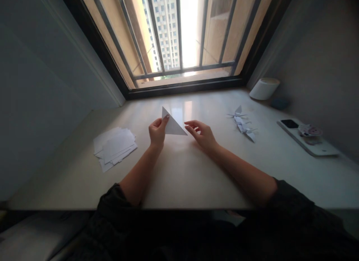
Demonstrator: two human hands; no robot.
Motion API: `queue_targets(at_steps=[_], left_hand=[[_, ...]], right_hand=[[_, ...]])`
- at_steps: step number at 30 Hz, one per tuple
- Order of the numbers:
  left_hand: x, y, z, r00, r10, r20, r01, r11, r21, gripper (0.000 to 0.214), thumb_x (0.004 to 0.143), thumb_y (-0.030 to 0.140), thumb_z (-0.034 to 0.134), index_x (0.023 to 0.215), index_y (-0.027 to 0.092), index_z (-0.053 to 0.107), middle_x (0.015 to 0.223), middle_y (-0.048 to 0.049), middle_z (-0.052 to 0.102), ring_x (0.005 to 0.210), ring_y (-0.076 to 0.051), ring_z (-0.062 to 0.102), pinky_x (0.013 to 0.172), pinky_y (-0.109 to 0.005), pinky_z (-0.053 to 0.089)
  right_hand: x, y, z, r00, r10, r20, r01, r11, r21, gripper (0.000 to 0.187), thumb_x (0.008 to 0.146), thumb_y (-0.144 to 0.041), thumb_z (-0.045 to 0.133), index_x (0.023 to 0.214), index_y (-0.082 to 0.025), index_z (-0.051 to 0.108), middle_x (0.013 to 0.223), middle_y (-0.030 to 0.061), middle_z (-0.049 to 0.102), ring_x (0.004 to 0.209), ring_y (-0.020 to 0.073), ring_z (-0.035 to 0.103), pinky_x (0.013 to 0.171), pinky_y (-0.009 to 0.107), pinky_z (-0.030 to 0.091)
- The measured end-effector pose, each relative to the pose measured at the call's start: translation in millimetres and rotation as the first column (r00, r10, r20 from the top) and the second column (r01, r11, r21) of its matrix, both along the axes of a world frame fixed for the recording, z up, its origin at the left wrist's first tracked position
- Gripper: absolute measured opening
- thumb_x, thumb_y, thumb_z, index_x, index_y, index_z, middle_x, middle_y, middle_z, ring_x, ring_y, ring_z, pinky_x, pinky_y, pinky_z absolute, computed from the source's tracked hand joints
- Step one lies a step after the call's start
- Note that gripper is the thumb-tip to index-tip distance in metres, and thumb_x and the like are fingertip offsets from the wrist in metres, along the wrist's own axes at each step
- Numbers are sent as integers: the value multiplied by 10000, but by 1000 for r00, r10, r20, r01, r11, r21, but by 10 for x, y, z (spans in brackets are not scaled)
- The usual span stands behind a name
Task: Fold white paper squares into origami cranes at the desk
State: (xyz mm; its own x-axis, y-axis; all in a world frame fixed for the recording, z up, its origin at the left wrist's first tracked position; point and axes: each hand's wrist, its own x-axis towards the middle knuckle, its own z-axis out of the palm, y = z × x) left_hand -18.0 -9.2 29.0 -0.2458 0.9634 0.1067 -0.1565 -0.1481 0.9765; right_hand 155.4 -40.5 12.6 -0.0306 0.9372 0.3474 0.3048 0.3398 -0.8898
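A white sheet of paper folded into a triangle is held up over the pale tabletop. My left hand pinches it near its left edge, thumb on the near face. Just right of the triangle's lower right corner is my right hand, its thumb and fingers apart with nothing between them. A loose stack of white paper sheets lies to the left of my left hand. Beyond my right hand, several folded paper cranes rest in a row.
At the right lies a phone with a round decorated grip on its back. A white cylindrical object stands in the back right corner near a small dark item. A barred window rises behind the tabletop.
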Motion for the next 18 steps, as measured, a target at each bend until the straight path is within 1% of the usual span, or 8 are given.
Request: queue_targets(at_steps=[2, 5, 8, 11, 13, 15, 18], left_hand=[[53, -56, 7, 998, -54, 11, 55, 998, -26, 366, 630, 504, 765, 666, 154, 666, 627, 2, 632, 558, -104, 547, 540, -215, 412], [85, -101, 6, 991, -127, 39, 129, 990, -59, 366, 643, 502, 761, 703, 149, 682, 639, -9, 647, 568, -116, 564, 559, -231, 425], [109, -123, -8, 977, -201, 68, 207, 974, -90, 366, 662, 486, 752, 778, 141, 707, 661, -22, 661, 588, -128, 587, 587, -245, 444], [130, -133, -16, 962, -252, 109, 263, 958, -112, 390, 658, 454, 762, 900, 151, 723, 698, -19, 675, 612, -128, 598, 613, -248, 457], [139, -142, -16, 954, -281, 101, 292, 949, -119, 413, 631, 425, 789, 944, 163, 724, 742, -19, 689, 640, -129, 607, 639, -251, 463], [147, -157, -17, 948, -310, 66, 317, 939, -132, 406, 602, 401, 815, 917, 158, 733, 780, -31, 702, 667, -134, 616, 666, -260, 467], [147, -171, -21, 947, -321, 21, 320, 933, -167, 342, 575, 388, 836, 777, 130, 738, 748, -50, 701, 652, -142, 612, 662, -272, 462]], right_hand=[[-2, 7, -16, 1000, 26, -12, -27, 999, -38, 385, 802, -541, 607, 964, -207, 713, 859, 52, 711, 729, 166, 612, 634, 274, 456], [-20, 5, -42, 996, 59, -74, -65, 994, -83, 365, 799, -540, 608, 850, -196, 720, 776, 38, 700, 666, 156, 589, 611, 273, 444], [-30, 5, -54, 995, 23, -100, -29, 998, -59, 351, 796, -526, 617, 787, -187, 708, 716, 32, 682, 631, 149, 570, 600, 271, 435], [-21, 8, -51, 998, -20, -62, 18, 999, -32, 344, 803, -515, 609, 770, -185, 702, 707, 36, 680, 631, 151, 569, 604, 272, 434], [-11, 6, -49, 999, -32, -25, 31, 999, -27, 347, 815, -514, 592, 772, -188, 702, 719, 38, 684, 630, 152, 569, 607, 274, 434], [-5, -2, -49, 999, -36, 9, 36, 999, -13, 346, 833, -505, 571, 779, -190, 705, 724, 36, 687, 624, 151, 564, 611, 276, 433], [0, -18, -43, 998, -30, 48, 30, 999, 13, 337, 850, -486, 556, 787, -193, 710, 718, 32, 685, 615, 148, 557, 615, 275, 432]])
